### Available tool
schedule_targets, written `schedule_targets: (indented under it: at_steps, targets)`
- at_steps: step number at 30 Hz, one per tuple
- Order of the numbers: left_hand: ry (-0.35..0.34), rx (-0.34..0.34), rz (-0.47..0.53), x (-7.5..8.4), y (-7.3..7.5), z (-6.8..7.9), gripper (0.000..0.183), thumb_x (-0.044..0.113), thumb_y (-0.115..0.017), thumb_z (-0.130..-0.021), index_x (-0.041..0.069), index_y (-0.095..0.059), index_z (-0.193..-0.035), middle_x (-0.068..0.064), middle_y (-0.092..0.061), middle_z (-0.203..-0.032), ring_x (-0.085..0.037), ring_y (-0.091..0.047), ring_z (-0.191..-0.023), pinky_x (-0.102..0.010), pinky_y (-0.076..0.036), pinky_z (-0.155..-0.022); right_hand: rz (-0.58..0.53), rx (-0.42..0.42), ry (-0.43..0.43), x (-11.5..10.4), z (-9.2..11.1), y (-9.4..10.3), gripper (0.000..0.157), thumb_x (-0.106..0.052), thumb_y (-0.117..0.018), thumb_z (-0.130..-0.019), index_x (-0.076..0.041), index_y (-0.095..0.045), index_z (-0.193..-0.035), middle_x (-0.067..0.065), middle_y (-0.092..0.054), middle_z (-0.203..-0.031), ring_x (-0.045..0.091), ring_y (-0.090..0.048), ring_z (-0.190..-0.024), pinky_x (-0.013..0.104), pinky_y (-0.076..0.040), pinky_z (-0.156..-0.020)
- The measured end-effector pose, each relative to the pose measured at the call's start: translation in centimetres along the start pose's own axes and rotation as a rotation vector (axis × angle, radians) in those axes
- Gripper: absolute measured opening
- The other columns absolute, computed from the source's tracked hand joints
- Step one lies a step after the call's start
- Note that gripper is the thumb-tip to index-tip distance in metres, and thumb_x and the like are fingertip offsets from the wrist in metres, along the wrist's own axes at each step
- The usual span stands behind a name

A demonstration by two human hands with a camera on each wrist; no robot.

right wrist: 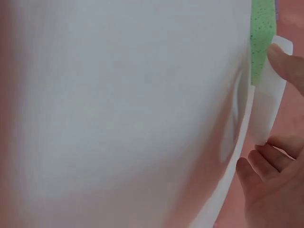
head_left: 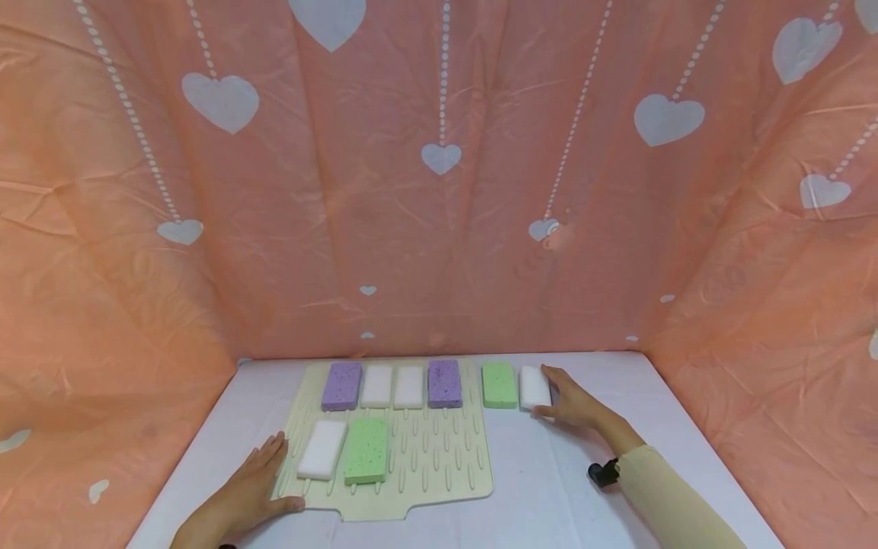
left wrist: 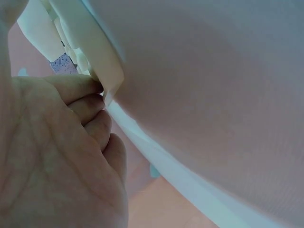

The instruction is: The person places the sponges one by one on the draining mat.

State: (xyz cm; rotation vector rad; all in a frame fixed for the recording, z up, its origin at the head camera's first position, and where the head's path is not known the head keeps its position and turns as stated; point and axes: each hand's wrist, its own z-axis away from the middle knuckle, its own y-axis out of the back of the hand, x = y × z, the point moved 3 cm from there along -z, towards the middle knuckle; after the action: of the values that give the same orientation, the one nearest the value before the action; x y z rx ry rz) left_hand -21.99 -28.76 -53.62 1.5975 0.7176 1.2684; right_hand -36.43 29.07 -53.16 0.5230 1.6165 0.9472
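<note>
My right hand has its thumb and fingers at opposite ends of a white sponge, pinching it beside a green sponge on the table. In the right wrist view the thumb lies on one end of the white block, with fingertips at the other. My left hand lies with straight fingers along the left edge of a cream ribbed mat. The left wrist view shows its fingertips touching the mat's edge.
On the mat's back row stand a purple sponge, two white ones and another purple sponge. Nearer the front lie a white sponge and a green sponge. A pink curtain with hearts encloses the white table.
</note>
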Motion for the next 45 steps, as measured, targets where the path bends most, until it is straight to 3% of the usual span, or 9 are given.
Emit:
schedule_targets:
  at_steps: [13, 15, 18, 20, 22, 28, 35, 40, 45]
  targets:
    - [0.006, 0.009, 0.01, 0.3, 0.3, 0.1, 0.118, 0.061, -0.078, -0.072, -0.021, -0.033, -0.144, -0.039, -0.025, -0.154, -0.055, -0.021, -0.144, -0.002, 0.022, -0.098, -0.016, 0.087, 0.153, -2.8, 1.1, 0.3, 0.097, -0.034, -0.085, -0.081, 0.009, -0.032, -0.15, 0.032, -0.039, -0.148, 0.051, -0.041, -0.134, 0.065, -0.034, -0.11]
    - [0.006, 0.008, 0.005, 0.4, 0.4, 0.1, 0.117, 0.06, -0.078, -0.072, -0.021, -0.033, -0.143, -0.039, -0.026, -0.154, -0.055, -0.022, -0.143, -0.013, 0.016, -0.113, -0.017, 0.087, 0.165, -3.3, 1.3, 0.2, 0.097, -0.034, -0.085, -0.081, 0.008, -0.033, -0.15, 0.031, -0.04, -0.148, 0.05, -0.042, -0.134, 0.064, -0.035, -0.11]
    - [0.018, -0.003, 0.015, 0.5, 0.4, 0.1, 0.118, 0.06, -0.078, -0.072, -0.021, -0.032, -0.144, -0.039, -0.025, -0.155, -0.054, -0.021, -0.144, -0.024, 0.009, -0.121, -0.023, 0.092, 0.189, -4.3, 1.5, 0.0, 0.096, -0.033, -0.086, -0.08, 0.009, -0.035, -0.15, 0.031, -0.042, -0.147, 0.049, -0.041, -0.136, 0.063, -0.034, -0.111]
    - [0.014, 0.0, 0.011, 0.5, 0.4, 0.1, 0.118, 0.06, -0.078, -0.072, -0.021, -0.032, -0.144, -0.039, -0.025, -0.154, -0.054, -0.022, -0.144, -0.024, 0.01, -0.12, -0.017, 0.096, 0.211, -4.8, 1.6, -0.2, 0.095, -0.033, -0.086, -0.079, 0.008, -0.036, -0.149, 0.03, -0.043, -0.147, 0.048, -0.041, -0.136, 0.062, -0.034, -0.111]
    - [0.022, -0.005, 0.019, 0.5, 0.4, 0.1, 0.118, 0.06, -0.079, -0.072, -0.02, -0.032, -0.145, -0.038, -0.024, -0.155, -0.054, -0.02, -0.144, -0.012, 0.018, -0.111, -0.019, 0.096, 0.228, -5.3, 1.7, -0.3, 0.095, -0.032, -0.087, -0.078, 0.009, -0.038, -0.148, 0.029, -0.043, -0.147, 0.047, -0.041, -0.137, 0.062, -0.034, -0.112]
    - [0.012, -0.005, 0.01, 0.8, 0.5, 0.3, 0.117, 0.06, -0.078, -0.072, -0.02, -0.033, -0.145, -0.038, -0.025, -0.155, -0.053, -0.021, -0.144, -0.019, 0.018, -0.114, -0.034, 0.07, 0.255, -6.6, 1.7, -1.3, 0.093, -0.032, -0.088, -0.078, 0.007, -0.041, -0.147, 0.027, -0.046, -0.145, 0.045, -0.043, -0.135, 0.062, -0.036, -0.11]
    - [0.028, -0.015, 0.025, 0.5, 0.4, 0.1, 0.119, 0.06, -0.079, -0.071, -0.02, -0.032, -0.145, -0.038, -0.024, -0.155, -0.054, -0.019, -0.145, -0.004, 0.023, -0.099, -0.021, 0.039, 0.301, -8.3, 1.8, -2.9, 0.094, -0.036, -0.086, -0.079, 0.008, -0.04, -0.147, 0.025, -0.048, -0.144, 0.042, -0.044, -0.134, 0.059, -0.038, -0.11]
    - [0.027, -0.018, 0.031, 0.4, 0.3, 0.0, 0.119, 0.061, -0.078, -0.071, -0.019, -0.031, -0.146, -0.038, -0.023, -0.156, -0.053, -0.018, -0.145, -0.01, 0.024, -0.105, -0.037, 0.011, 0.313, -9.6, 1.9, -3.7, 0.096, -0.038, -0.086, -0.079, 0.007, -0.038, -0.149, 0.023, -0.046, -0.146, 0.041, -0.042, -0.136, 0.059, -0.037, -0.111]
    - [0.018, -0.015, 0.012, 0.4, 0.4, 0.0, 0.119, 0.063, -0.077, -0.072, -0.019, -0.032, -0.145, -0.037, -0.024, -0.156, -0.053, -0.019, -0.145, -0.007, 0.024, -0.102, -0.027, 0.001, 0.338, -10.5, 2.0, -4.6, 0.095, -0.038, -0.085, -0.08, 0.007, -0.038, -0.149, 0.023, -0.045, -0.147, 0.042, -0.041, -0.138, 0.059, -0.035, -0.112]
